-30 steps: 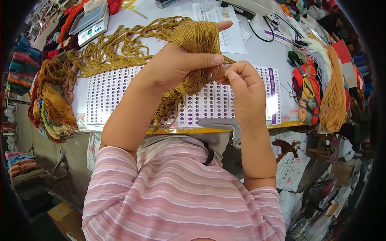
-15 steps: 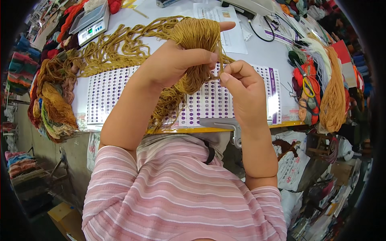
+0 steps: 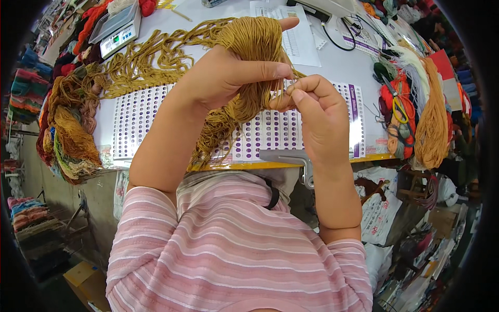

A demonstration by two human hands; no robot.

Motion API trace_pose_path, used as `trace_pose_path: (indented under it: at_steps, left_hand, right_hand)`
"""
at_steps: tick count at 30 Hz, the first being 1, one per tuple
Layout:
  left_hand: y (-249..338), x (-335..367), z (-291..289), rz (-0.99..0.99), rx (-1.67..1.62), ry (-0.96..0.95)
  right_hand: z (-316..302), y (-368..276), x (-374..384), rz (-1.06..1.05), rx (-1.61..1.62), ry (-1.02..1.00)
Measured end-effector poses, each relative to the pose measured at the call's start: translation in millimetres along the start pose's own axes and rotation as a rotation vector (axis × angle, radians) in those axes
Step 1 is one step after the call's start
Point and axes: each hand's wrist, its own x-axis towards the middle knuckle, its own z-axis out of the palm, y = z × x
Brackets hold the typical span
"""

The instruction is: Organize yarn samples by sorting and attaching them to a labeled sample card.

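A thick skein of mustard-gold yarn (image 3: 252, 44) drapes over my left hand (image 3: 228, 75). One fingertip pokes out past its far right side, and the thumb lies across the front of the strands. My right hand (image 3: 319, 106) is closed in a pinch on a thin strand of the same yarn, just beside the left thumb tip. Lower loops of the skein hang below my left hand toward the table's front edge. More mustard-gold yarn (image 3: 161, 60) trails in wavy lengths across the table to the left.
White cards with rows of holes (image 3: 270, 138) lie beneath my hands. A grey metal bracket (image 3: 286, 157) sits at the front edge. Yellow-handled scissors (image 3: 399, 109) rest on coloured skeins at right. Left stand a digital scale (image 3: 118, 39) and mixed yarn bundles (image 3: 73, 122). Paper sheets (image 3: 299, 47) lie behind.
My right hand has shifted slightly right, its fingers still pinched on the strand. My left thumb has moved right, closer to the right fingertips.
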Motion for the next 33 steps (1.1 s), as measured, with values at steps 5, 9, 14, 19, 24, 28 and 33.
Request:
trace_pose_path:
  at_steps: [5,9,14,19,24,28,33]
  left_hand:
    - [3.9,-1.8,-1.0,0.001,0.11,0.012]
    - [6.5,-2.6,1.7,-0.018,0.042,-0.009]
    - [7.4,-2.6,3.4,-0.039,0.01,0.007]
    - [5.6,-1.3,-1.7,-0.041,-0.03,-0.036]
    - [7.4,-2.9,-2.3,-0.066,-0.058,-0.041]
    - [7.9,-2.1,3.7,-0.046,-0.048,-0.02]
    - [6.7,-2.4,3.9,-0.043,-0.017,0.005]
  right_hand:
    - [-1.4,-2.5,-2.0,0.001,-0.028,0.011]
    - [-4.5,-1.0,-2.3,-0.001,0.022,-0.007]
    - [-6.3,0.3,-1.6,-0.015,0.069,-0.035]
    - [-6.7,0.5,-1.6,-0.024,0.072,0.001]
    - [-6.8,0.3,-0.6,0.006,0.145,-0.024]
    - [-4.5,-1.0,-0.2,0.044,0.179,-0.039]
    - [-1.1,-1.7,0.2,0.088,0.074,-0.012]
